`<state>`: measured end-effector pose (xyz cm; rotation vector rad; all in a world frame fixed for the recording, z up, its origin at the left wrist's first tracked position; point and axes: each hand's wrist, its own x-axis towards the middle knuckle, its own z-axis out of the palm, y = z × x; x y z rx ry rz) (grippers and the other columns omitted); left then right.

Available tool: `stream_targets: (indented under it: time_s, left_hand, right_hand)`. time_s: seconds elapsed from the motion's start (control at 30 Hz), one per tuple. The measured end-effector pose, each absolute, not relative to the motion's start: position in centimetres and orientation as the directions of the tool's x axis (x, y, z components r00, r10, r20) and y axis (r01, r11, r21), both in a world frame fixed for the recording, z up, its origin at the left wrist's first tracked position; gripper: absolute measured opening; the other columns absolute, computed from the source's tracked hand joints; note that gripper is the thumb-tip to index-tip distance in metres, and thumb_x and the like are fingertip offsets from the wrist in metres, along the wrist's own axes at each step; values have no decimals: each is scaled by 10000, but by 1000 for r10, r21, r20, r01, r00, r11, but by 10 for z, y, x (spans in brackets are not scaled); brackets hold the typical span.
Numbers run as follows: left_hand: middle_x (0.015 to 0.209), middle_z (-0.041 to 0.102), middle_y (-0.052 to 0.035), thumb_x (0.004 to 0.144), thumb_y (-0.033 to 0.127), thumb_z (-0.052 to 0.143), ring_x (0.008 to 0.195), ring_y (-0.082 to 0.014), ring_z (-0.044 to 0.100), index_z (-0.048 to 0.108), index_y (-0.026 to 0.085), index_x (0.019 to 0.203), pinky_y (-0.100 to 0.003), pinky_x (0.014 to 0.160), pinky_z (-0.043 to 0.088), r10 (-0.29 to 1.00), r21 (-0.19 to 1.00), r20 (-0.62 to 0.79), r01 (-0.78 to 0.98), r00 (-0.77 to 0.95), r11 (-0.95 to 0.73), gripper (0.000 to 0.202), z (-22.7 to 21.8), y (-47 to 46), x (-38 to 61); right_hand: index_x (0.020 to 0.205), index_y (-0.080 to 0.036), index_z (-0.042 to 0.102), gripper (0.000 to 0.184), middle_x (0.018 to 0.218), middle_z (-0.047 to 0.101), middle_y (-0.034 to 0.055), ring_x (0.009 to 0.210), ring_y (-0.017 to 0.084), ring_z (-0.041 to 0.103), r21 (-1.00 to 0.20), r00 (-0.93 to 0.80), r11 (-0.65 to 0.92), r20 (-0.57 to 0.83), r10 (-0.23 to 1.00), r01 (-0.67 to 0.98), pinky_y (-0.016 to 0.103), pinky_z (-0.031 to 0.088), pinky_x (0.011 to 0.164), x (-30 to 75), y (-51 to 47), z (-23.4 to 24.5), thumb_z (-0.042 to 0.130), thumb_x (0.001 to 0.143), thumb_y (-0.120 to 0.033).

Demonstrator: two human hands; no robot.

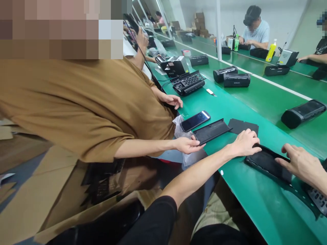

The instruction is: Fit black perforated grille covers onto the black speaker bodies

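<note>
A long black plastic panel (270, 162) with a raised rim lies on the green table in front of me. At its left end, my left hand (245, 143) has its fingers bent over the rim, gripping the corner. My right hand (302, 163) hovers over the panel's right part, thumb and fingers apart, holding nothing that I can see. Flat dark sheets (244, 126) lie just beyond my left hand. To the left, a co-worker's hand (189, 145) holds a similar black panel (213, 131) by its end; that person's other hand (173, 101) is empty.
A smartphone (195, 121) lies by the table edge near a plastic bag (190, 158). Black speaker-like units (304, 113) stand along the green table (245, 190). A perforated black housing (187, 82) sits farther back. Cardboard (48, 183) is at lower left. Other people sit opposite.
</note>
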<state>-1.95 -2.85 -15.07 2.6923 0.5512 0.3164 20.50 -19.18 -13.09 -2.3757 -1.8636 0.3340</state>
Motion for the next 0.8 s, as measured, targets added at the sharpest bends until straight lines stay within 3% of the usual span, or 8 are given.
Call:
stream_targets:
  time_s: [0.13, 0.23, 0.3, 0.4, 0.5, 0.57, 0.7, 0.8]
  left_hand:
    - [981, 731, -51, 980, 375, 659, 976, -231, 632, 735, 225, 899, -341, 872, 494, 487, 661, 126, 293, 864, -691, 187, -152, -31, -30]
    - [713, 612, 45, 954, 431, 671, 660, -136, 536, 687, 218, 973, -269, 659, 407, 605, 907, 33, 231, 795, -352, 214, -148, -41, -48]
    - [611, 508, 93, 910, 479, 708, 529, -98, 416, 645, 209, 1040, -247, 561, 325, 662, 985, -72, 156, 746, -69, 306, -146, -52, -63]
    - [615, 506, 105, 794, 477, 818, 503, -81, 424, 612, 199, 1097, -225, 527, 316, 678, 965, -187, 2, 711, 263, 459, -144, -70, -85]
    - [742, 615, 54, 710, 411, 897, 601, -95, 554, 628, 188, 1136, -215, 565, 400, 680, 901, -225, -117, 698, 418, 551, -138, -87, -107]
    - [812, 657, 32, 686, 336, 905, 638, -101, 589, 641, 195, 1176, -208, 566, 423, 658, 866, -254, -135, 709, 481, 574, -133, -96, -119]
    - [863, 682, 18, 665, 261, 903, 651, -98, 599, 672, 204, 1162, -199, 570, 431, 631, 823, -289, -149, 720, 548, 551, -129, -112, -134]
    - [860, 690, 3, 713, 444, 934, 690, -116, 622, 678, 187, 1123, -228, 646, 475, 660, 807, -292, -191, 692, 559, 547, -132, -121, -134]
  right_hand:
    - [841, -279, 728, 287, 861, 692, 87, 809, 299, 652, -441, 117, -176, -158, 980, 880, 394, 471, 710, 216, -184, -128, 599, 835, -535]
    - [777, -270, 696, 417, 718, 661, 28, 668, 230, 586, -556, 57, -172, -217, 974, 814, 351, 450, 639, 212, -180, -118, 517, 910, -623]
    - [791, -249, 697, 502, 710, 663, 16, 651, 203, 563, -685, 48, -243, -290, 956, 687, 322, 433, 601, 204, -181, -109, 578, 894, -725]
    - [934, -226, 727, 578, 789, 712, 25, 642, 185, 569, -832, 129, -413, -394, 910, 371, 293, 423, 544, 185, -190, -101, 790, 754, -771]
    - [1124, -238, 719, 720, 843, 742, 35, 653, 204, 629, -888, 257, -456, -428, 866, 59, 307, 512, 545, 164, -205, -100, 947, 612, -691]
    - [1096, -238, 728, 703, 873, 759, 57, 703, 231, 685, -887, 273, -453, -458, 846, -87, 337, 591, 620, 151, -216, -101, 988, 578, -636]
    - [1018, -233, 753, 642, 852, 762, 73, 708, 246, 705, -864, 246, -485, -504, 828, -137, 330, 602, 615, 136, -232, -99, 997, 563, -615]
    - [1072, -254, 768, 642, 879, 771, 80, 704, 261, 705, -873, 263, -478, -485, 834, -96, 340, 593, 583, 133, -241, -99, 971, 586, -622]
